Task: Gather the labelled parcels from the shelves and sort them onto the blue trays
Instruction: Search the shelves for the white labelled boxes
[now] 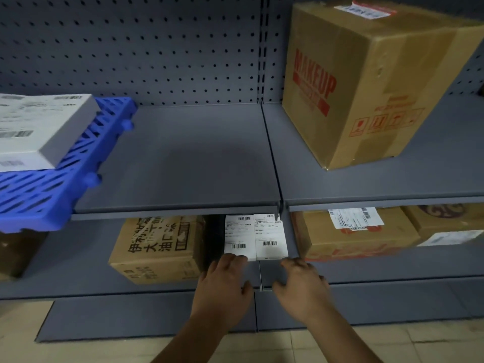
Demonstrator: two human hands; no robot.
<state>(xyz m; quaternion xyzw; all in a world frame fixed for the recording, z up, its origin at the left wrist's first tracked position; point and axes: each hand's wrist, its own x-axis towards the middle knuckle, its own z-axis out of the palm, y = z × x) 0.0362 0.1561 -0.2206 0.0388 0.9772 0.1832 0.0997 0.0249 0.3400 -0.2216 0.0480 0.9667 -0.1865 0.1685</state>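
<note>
A dark parcel with two white shipping labels stands on the lower shelf, between a brown carton with black characters and a labelled brown carton. My left hand reaches in with its fingertips touching the parcel's lower left edge. My right hand hovers with spread fingers just below its lower right corner. A blue slatted tray lies at the left of the upper shelf, overhanging its front edge, with a flat white labelled box on it.
A tall brown carton printed MAKEUP stands on the upper shelf at the right. More cartons sit on the lower shelf at far right and far left. Grey shelf board lies between tray and carton. Tiled floor shows below.
</note>
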